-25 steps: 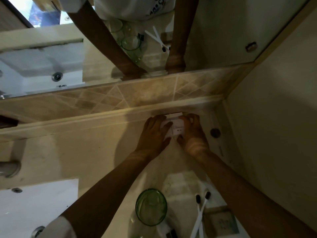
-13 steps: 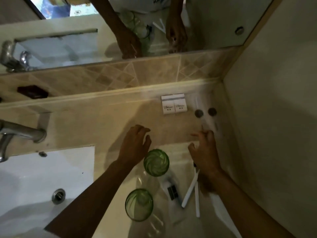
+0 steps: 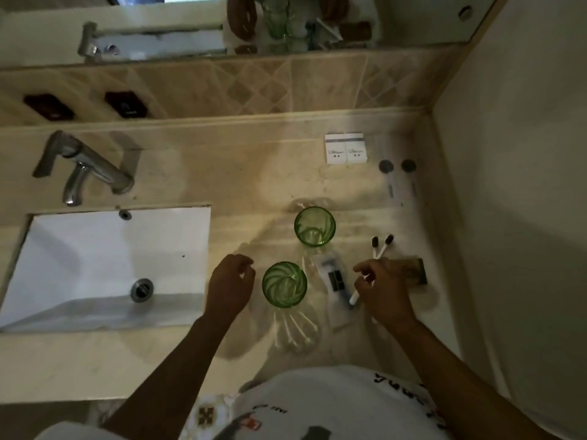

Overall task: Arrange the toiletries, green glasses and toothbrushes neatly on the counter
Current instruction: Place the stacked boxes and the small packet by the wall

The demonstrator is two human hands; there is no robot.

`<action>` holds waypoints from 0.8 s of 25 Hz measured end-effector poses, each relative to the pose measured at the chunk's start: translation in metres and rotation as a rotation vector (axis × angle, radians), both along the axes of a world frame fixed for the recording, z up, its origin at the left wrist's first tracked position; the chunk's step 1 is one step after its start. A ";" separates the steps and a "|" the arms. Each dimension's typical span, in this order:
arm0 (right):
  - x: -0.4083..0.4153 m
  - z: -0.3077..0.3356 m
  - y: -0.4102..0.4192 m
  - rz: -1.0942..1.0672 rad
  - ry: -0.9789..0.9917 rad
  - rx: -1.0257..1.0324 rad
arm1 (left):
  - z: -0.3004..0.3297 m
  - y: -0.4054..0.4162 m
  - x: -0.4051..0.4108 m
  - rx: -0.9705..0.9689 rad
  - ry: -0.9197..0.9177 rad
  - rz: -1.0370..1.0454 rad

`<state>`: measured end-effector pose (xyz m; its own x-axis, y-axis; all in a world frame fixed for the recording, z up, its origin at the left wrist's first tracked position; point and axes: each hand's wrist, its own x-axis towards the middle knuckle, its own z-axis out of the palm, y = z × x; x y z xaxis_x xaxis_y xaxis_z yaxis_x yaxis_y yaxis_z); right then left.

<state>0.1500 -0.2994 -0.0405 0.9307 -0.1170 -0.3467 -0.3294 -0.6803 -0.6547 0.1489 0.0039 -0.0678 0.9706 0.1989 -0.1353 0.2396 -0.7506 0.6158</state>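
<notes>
Bench (image 3: 190,350) first: your left hand (image 3: 229,285) hangs loosely curled and empty just beside the near green glass (image 3: 284,284), far green glass (image 3: 314,226) beyond, while your right hand (image 3: 382,289) pinches the toothbrushes (image 3: 382,244)—lift both level, heads aligned; the box (image 3: 346,148) lettering beyond is unreadable.

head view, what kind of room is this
Most likely a hotel bathroom vanity: a white sink with a chrome faucet, a mirror above, and small boxed toiletries set out.
</notes>
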 end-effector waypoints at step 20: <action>-0.054 -0.004 0.003 -0.026 -0.025 -0.051 | 0.002 -0.113 -0.082 -0.161 0.202 -0.385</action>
<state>0.0963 -0.2966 -0.0444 0.9353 -0.1583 -0.3166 -0.3317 -0.7044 -0.6276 0.0673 -0.1086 -0.0653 0.9209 -0.2096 -0.3285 0.0895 -0.7069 0.7017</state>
